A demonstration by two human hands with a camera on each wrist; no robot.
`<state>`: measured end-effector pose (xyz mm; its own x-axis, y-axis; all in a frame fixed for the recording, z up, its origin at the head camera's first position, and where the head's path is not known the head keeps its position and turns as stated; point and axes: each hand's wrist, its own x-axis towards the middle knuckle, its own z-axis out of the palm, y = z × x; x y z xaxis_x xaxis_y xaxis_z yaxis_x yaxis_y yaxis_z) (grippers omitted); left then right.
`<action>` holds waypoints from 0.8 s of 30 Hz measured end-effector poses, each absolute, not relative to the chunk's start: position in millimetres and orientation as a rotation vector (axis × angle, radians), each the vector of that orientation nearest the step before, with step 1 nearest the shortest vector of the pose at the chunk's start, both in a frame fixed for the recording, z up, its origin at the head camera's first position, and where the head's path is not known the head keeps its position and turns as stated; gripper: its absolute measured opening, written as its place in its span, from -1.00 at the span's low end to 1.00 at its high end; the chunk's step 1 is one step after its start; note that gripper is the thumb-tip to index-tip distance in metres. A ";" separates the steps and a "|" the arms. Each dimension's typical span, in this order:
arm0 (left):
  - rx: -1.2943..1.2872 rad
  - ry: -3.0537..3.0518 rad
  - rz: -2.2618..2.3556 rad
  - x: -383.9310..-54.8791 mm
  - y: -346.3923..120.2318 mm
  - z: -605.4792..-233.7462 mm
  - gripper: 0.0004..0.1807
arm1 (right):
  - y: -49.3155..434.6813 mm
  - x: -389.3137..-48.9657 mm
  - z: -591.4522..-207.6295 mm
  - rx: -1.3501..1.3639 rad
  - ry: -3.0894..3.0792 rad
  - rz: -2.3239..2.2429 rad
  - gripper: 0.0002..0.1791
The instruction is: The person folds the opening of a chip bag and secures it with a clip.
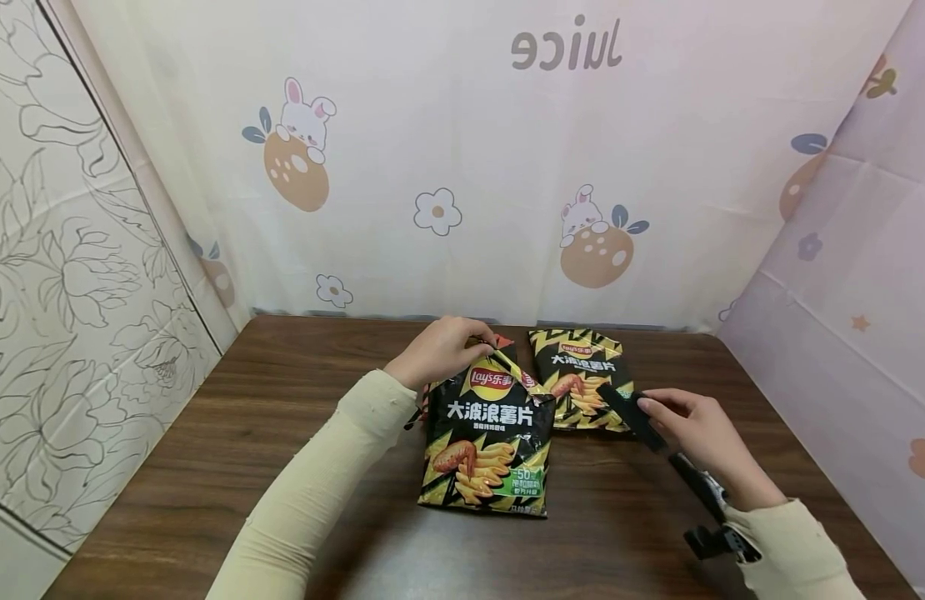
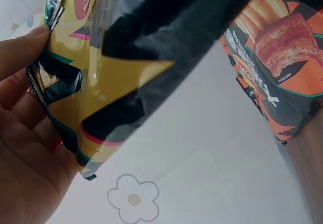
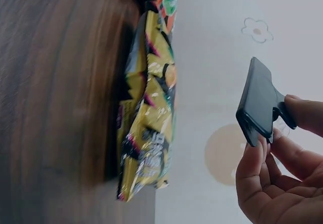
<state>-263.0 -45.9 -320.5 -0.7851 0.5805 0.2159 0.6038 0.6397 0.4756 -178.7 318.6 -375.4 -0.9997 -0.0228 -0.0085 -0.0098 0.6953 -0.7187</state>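
My cream fabric left sleeve point(image 1: 312, 492) is spanning the brown wood-grain table point(image 1: 230, 433), over which my left hand point(image 1: 443, 346) is pinching a black-and-yellow plastic chip bag point(image 1: 485, 446) by its top; my right hand point(image 1: 706, 437) is holding a long black plastic clip point(image 1: 632, 417).

Wood-grain table point(image 1: 320, 358) load
The table is supporting a yellow-and-black chip bag point(image 1: 582, 375) near an orange-and-black bag point(image 2: 285, 57).

head view bright w/ table point(image 1: 447, 562) glare, r wrist view bag point(image 3: 154, 113) blurry, clip point(image 3: 260, 95) sharper
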 end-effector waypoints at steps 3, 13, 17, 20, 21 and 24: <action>-1.013 -2.806 -0.839 -262.7 -45.9 -320.5 -0.81 | 312.6 -180.2 -370.0 -0.060 2.892 -1.215 -0.34; -0.989 -2.827 -0.853 -261.2 -45.1 -320.5 -0.80 | 293.6 -187.4 -355.9 -0.141 2.908 -1.239 -0.37; -0.991 -2.833 -0.855 -260.5 -45.0 -319.7 -0.79 | 285.4 -190.5 -351.2 -0.169 2.863 -1.300 -0.39; -0.995 -2.832 -0.858 -260.8 -45.0 -319.7 -0.78 | 280.3 -193.6 -347.4 -0.198 2.874 -1.279 -0.41; -0.996 -2.831 -0.860 -260.7 -45.0 -319.8 -0.78 | 278.2 -194.7 -346.0 -0.215 2.891 -1.256 -0.41; -0.998 -2.828 -0.861 -261.2 -45.3 -320.9 -0.78 | 272.7 -197.1 -343.1 -0.261 2.938 -1.201 -0.43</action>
<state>-261.2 -45.3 -320.9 -0.7953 0.5738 0.1956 0.5855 0.6433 0.4933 -197.1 272.7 -343.1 -0.9857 -0.1346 0.1015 -0.1671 0.7022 -0.6921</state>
